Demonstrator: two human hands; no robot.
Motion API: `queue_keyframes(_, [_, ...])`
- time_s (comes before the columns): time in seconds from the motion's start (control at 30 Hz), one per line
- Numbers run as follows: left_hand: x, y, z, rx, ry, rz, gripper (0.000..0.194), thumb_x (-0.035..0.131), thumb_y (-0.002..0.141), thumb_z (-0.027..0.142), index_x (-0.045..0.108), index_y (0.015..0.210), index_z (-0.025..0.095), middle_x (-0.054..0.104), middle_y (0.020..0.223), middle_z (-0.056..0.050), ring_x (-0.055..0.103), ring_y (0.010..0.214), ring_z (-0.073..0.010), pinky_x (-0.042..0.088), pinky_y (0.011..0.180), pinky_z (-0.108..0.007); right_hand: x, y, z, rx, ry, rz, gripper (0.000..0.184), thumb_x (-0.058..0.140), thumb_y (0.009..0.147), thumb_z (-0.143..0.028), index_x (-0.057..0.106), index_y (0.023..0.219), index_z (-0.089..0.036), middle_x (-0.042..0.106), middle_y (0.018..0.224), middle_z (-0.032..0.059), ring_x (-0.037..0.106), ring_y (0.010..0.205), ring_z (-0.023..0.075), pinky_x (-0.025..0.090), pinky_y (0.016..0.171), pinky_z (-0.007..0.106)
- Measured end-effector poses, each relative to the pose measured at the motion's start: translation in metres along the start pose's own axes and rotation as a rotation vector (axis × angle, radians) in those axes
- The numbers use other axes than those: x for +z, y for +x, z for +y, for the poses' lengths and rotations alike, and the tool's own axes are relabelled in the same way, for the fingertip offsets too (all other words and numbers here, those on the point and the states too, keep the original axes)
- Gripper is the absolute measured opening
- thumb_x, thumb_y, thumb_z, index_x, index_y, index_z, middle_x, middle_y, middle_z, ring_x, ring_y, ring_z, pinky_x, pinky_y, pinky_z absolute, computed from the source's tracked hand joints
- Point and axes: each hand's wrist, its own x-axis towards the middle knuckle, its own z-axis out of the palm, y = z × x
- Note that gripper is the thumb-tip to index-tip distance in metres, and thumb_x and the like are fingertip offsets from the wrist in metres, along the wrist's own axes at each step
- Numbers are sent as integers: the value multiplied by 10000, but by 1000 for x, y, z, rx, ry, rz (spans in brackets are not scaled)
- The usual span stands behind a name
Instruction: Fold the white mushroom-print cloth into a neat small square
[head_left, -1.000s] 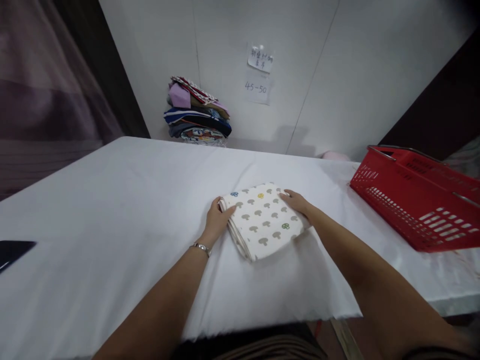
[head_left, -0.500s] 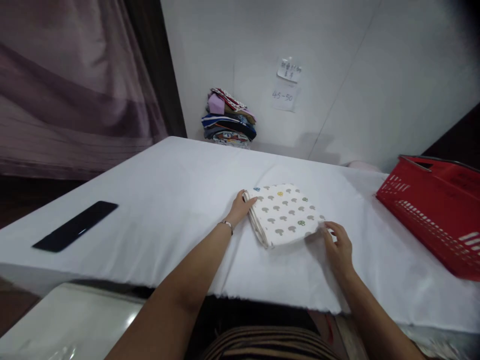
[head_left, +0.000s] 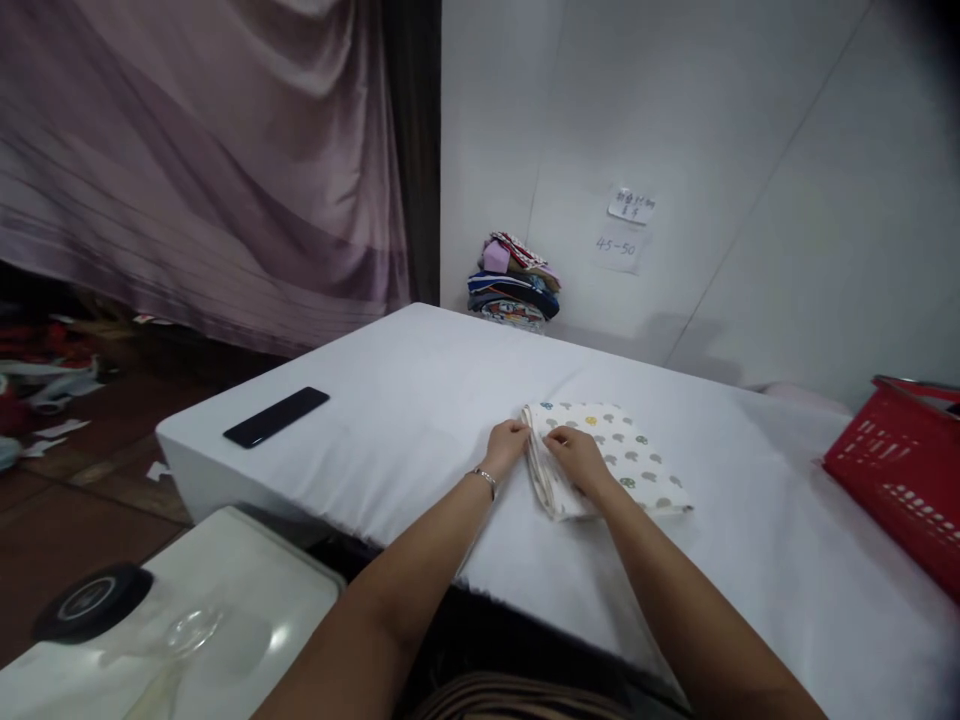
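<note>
A folded white cloth (head_left: 637,460) with grey, green, blue and yellow mushroom prints lies on the white-covered table (head_left: 420,390). Its layered folded edge faces left. My left hand (head_left: 508,447), with a bracelet at the wrist, is closed at that edge near the far left corner, fingertips pinching it. Just to the right, my right hand (head_left: 581,460) reaches over the cloth, its fingers bent and pressed together on the top layer close to the same edge. The back of this hand partly hides what its fingertips grip.
A black phone-like slab (head_left: 276,417) lies on the table's left part. At right stands a red plastic basket (head_left: 900,480). Folded clothes (head_left: 514,285) are stacked by the wall at the back. Lower left is a white surface (head_left: 247,590) bearing a black round object (head_left: 94,602).
My right hand has left the cloth's right corner and come across to its left edge beside my left hand. The view has swung left, showing more floor and curtain.
</note>
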Motion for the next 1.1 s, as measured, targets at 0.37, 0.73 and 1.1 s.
queue_keyframes(0.37, [5,7,-8,82,85,26,199,579,733,313,665,658,150,657,667,-7,582,683,-143,413,637,-237,17,6,4,82,-181,-51,168,504,793,-311,627,760,-202,686,807,52,600,763,194,382,639,273])
queue_keyframes(0.73, [7,4,-12,123,85,59,143,571,751,263,652,810,161,663,790,-28,580,741,-149,413,698,-252,21,9,27,118,241,116,249,470,728,-383,614,672,-188,626,610,10,538,576,164,405,555,265])
queue_keyframes(1.1, [9,2,3,229,383,136,118,541,751,247,631,729,175,633,851,-62,566,779,-171,403,703,-264,26,5,28,77,257,103,262,479,753,-418,596,665,-200,598,599,-7,523,578,158,403,568,260])
